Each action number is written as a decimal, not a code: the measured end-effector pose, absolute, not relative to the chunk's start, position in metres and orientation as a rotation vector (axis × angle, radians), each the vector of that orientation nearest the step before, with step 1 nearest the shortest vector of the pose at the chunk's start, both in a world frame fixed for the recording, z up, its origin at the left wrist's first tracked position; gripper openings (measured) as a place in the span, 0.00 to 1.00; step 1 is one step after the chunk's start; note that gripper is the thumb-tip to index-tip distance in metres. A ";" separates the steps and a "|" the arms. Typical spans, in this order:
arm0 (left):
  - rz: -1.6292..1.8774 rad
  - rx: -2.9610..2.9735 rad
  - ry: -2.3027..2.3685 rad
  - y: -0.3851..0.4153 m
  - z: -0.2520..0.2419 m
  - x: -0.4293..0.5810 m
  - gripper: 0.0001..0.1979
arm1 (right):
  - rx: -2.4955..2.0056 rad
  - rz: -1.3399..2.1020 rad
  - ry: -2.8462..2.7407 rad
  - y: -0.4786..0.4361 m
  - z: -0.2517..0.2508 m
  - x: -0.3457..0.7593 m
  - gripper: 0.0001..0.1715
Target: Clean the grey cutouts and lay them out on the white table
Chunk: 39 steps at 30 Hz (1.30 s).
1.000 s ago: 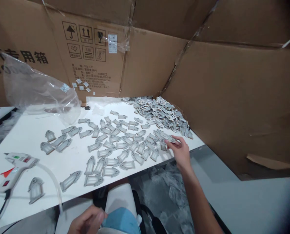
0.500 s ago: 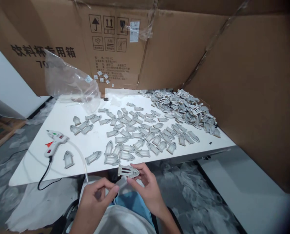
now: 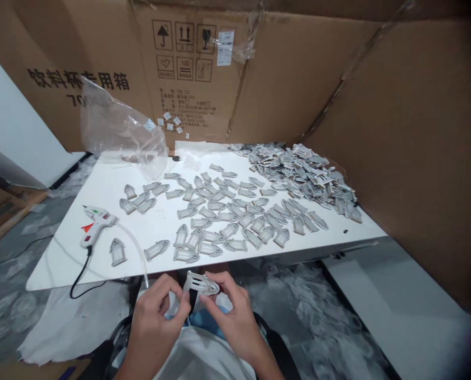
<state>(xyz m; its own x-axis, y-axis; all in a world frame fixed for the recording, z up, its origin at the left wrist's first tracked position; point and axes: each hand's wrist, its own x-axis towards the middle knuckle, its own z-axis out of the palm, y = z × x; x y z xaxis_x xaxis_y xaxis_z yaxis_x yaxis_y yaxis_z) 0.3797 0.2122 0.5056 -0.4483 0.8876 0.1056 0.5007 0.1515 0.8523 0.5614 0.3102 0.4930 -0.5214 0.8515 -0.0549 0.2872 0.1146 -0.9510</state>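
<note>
On my feed: left hand [image 3: 154,327] and right hand [image 3: 235,322], both grips clamped on one slotted grey cutout [image 3: 200,285], held just off the white bench [image 3: 80,269]; loose cutouts [image 3: 219,211] lie spread across it.

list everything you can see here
white table: one, white, in front of the person
cardboard sheets: several, brown, behind and right of the table
clear plastic bag: one, clear, back left of the table
glue gun: one, white with red parts, left on the table
black cord: one, black, running off the table edge from the glue gun
clear glue stick: one, clear, by the glue gun
loose pieces: dozens, grey, spread across the table
pile of pieces: too many to count, grey, back right of the table
grey slotted piece: one, grey, held above the lap
left hand: one, bare, on the piece's left end
right hand: one, bare, on the piece's right side
</note>
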 end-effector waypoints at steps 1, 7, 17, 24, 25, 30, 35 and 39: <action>1.224 1.366 2.039 0.213 0.505 0.380 0.12 | -1.084 1.386 -1.906 0.309 0.493 0.561 0.18; 1.218 1.616 2.105 0.219 0.512 0.384 0.11 | -0.977 1.276 -2.021 0.309 0.492 0.559 0.16; 1.234 1.703 2.106 0.222 0.516 0.387 0.06 | -1.002 1.356 -1.990 0.306 0.489 0.557 0.18; 1.227 2.004 2.238 0.219 0.512 0.388 0.05 | -1.042 1.509 -1.794 0.302 0.486 0.553 0.21; 1.204 2.058 2.256 0.219 0.512 0.388 0.06 | -1.045 1.519 -1.775 0.302 0.486 0.553 0.21; 1.159 2.227 2.302 0.223 0.507 0.389 0.06 | -1.020 1.560 -1.724 0.300 0.483 0.549 0.20; 1.197 2.244 2.315 0.223 0.507 0.393 0.03 | -1.004 1.577 -1.708 0.298 0.480 0.547 0.19; 1.149 2.311 2.372 0.221 0.507 0.394 0.04 | -0.979 1.539 -1.734 0.295 0.478 0.545 0.18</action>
<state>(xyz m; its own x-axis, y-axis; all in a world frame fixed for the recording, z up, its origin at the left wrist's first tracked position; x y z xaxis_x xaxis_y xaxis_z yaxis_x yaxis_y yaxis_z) 0.3938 0.2206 0.5065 -0.0940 0.7462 0.6590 0.9797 -0.0485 0.1947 0.5446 0.2953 0.4781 -0.5367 0.8433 -0.0280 0.1278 0.0484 -0.9906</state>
